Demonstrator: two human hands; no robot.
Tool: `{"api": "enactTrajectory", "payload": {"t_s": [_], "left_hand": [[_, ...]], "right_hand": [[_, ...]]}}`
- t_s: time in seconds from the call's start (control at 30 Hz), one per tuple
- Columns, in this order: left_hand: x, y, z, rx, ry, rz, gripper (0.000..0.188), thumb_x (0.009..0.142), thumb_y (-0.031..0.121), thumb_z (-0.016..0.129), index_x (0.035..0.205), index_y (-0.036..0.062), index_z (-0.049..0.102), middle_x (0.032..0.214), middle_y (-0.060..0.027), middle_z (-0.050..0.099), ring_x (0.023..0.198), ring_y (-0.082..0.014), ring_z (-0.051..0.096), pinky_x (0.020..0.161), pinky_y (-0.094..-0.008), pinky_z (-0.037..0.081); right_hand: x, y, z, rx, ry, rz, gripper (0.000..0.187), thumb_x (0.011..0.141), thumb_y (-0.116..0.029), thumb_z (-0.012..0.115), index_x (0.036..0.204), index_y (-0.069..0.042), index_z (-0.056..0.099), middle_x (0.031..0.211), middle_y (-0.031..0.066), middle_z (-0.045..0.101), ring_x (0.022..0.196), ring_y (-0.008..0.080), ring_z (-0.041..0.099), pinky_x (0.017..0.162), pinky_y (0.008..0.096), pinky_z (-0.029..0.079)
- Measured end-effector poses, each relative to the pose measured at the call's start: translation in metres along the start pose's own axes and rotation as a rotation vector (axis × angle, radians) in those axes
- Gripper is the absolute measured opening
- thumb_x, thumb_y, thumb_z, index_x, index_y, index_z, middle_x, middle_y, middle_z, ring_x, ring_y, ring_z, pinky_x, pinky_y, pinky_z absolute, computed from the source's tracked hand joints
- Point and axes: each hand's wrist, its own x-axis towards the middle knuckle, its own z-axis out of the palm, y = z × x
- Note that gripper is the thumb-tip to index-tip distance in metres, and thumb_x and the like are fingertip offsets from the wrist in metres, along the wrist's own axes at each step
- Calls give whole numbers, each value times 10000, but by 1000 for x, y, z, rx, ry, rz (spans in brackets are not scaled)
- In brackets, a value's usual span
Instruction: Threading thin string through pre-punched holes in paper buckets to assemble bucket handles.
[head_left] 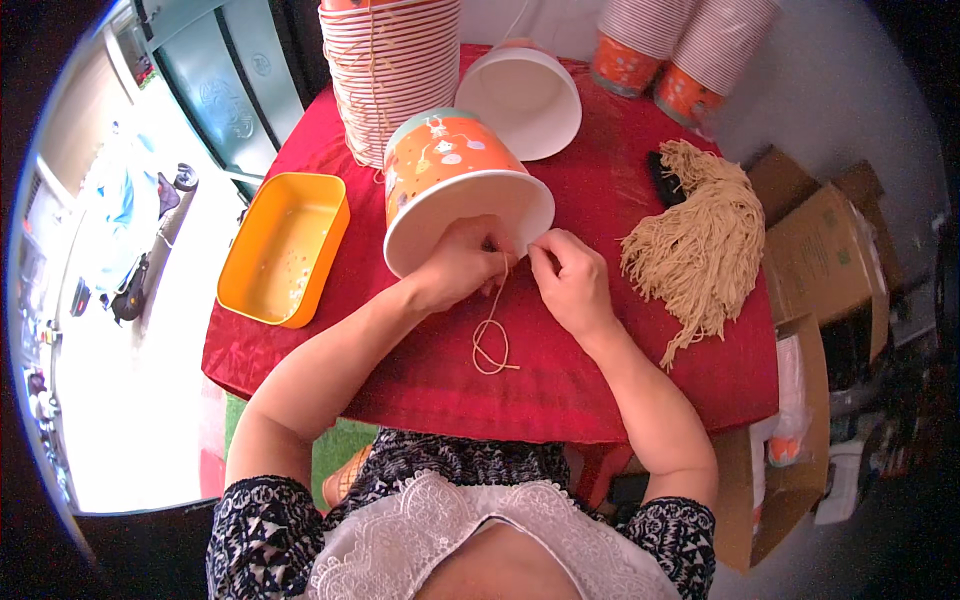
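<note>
An orange paper bucket (445,150) with a white inside lies tilted on the table, its mouth toward me. My left hand (465,265) reaches into the mouth, fingers closed on a thin beige string (490,335). The string's loose end hangs below those fingers and curls in a small loop over the red cloth. At the right side of the rim my right hand (575,280) is closed in a pinch. Its fingertips touch the rim; whatever is between them is too small to make out.
A tall stack of paper buckets (390,85) stands behind, beside another bucket (522,105) on its side. More stacks (690,60) are at the back right. A yellow plastic tray (285,250) sits left, a bundle of beige strings (700,245) right, on the red-clothed table (600,390). Cardboard boxes (820,250) stand beyond.
</note>
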Motion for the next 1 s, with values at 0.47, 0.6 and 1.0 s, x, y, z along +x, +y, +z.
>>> {"api": "enactTrajectory", "payload": {"t_s": [0.47,0.6,1.0], "left_hand": [[-2,-14,7,388,200,427,97,742,-28,617,831,-11,582,802,-156,632,757,-276,626,673,-359,497],[1,-21,8,475,271,581,100,740,-34,608,825,-11,561,824,-189,615,767,-356,614,678,-403,494],[-5,-13,12,942,282,609,154,810,55,578,932,-4,506,893,-222,584,747,-391,609,639,-455,516]], "right_hand": [[3,4,12,66,5,-67,130,811,51,588,934,30,623,872,186,625,799,343,640,678,377,514],[1,3,14,39,-20,-38,150,795,55,595,940,32,624,880,193,627,807,351,640,683,384,516],[0,4,15,28,-6,-3,182,771,70,598,946,32,632,879,200,633,816,351,643,696,390,520]]}}
